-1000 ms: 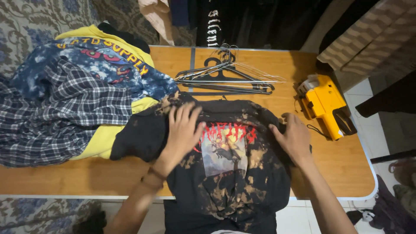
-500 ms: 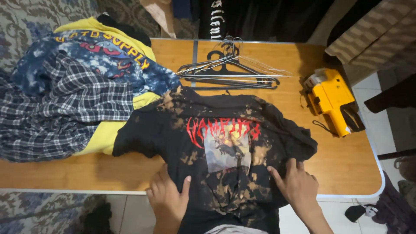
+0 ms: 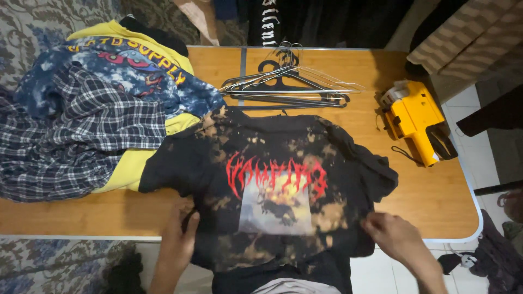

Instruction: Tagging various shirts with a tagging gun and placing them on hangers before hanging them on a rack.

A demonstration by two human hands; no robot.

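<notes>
Black bleach-spotted T-shirt lies spread at the frame's centre on the wooden table — its hem hanging over the near edge. Left hand pinches the lower left side; right hand grips the lower right, fingers closed on cloth. Hangers lie above — a yellow tool sits right.

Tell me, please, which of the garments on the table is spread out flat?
The black bleached T-shirt with the red print, held by both hands; the plaid shirt and yellow garment lie heaped.
</notes>
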